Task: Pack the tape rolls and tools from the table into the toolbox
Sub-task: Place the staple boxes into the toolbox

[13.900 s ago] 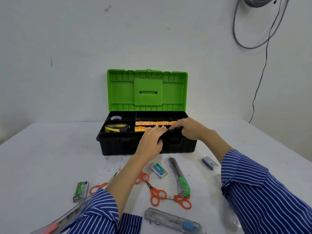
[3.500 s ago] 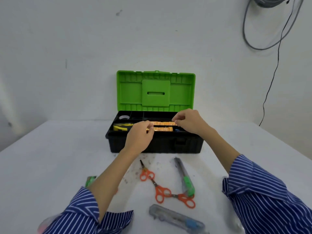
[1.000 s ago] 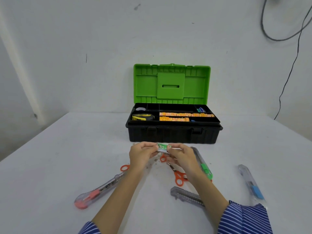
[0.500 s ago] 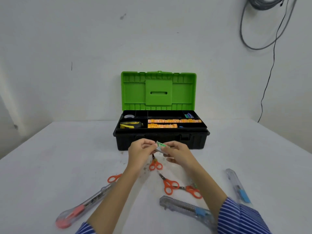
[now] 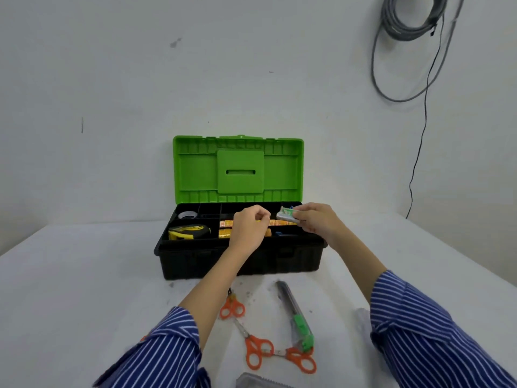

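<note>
The black toolbox (image 5: 195, 261) stands open with its green lid (image 5: 237, 169) upright. Its tray holds a yellow tape measure (image 5: 188, 231), a grey tape roll (image 5: 187, 215) and orange strips (image 5: 225, 224). My right hand (image 5: 316, 221) hovers over the tray's right part, shut on a small green-labelled box (image 5: 286, 214). My left hand (image 5: 250, 229) is over the tray's middle with fingers pinched; whether it holds anything is hidden.
On the white table (image 5: 84, 275) in front of the toolbox lie orange scissors (image 5: 232, 308), another orange pair (image 5: 257, 351), a green-slider utility knife (image 5: 295, 315) and a clear knife (image 5: 260, 382) at the bottom edge. Cables (image 5: 405, 23) hang on the wall.
Both hands rose from just in front of the toolbox to above its tray. The small green box went with my right hand; my left hand let go of it.
</note>
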